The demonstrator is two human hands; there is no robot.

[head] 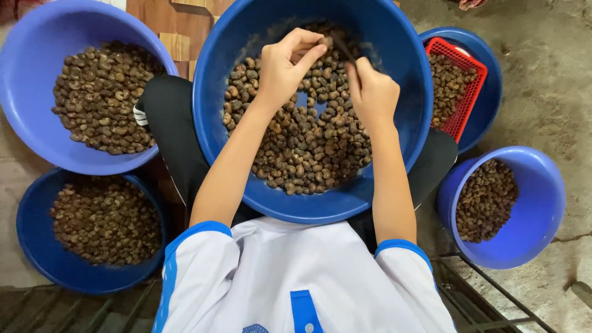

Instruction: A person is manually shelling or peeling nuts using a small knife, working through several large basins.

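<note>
A large blue basin (404, 142) rests on my lap, partly filled with brown cashew nuts in their shells (308, 151). Both hands are over its far half. My left hand (285, 65) pinches one nut (325, 42) between thumb and fingertips. My right hand (372, 92) is closed around a thin dark pick (344, 50) whose tip points at that nut. The two hands almost touch above the pile.
Two blue basins of nuts sit at my left, one far (24, 117) and one near (31, 246). At my right are a blue basin holding a red basket (472, 92) of nuts and a blue bucket (536, 209). Concrete floor lies beyond; a metal frame (493, 296) at lower right.
</note>
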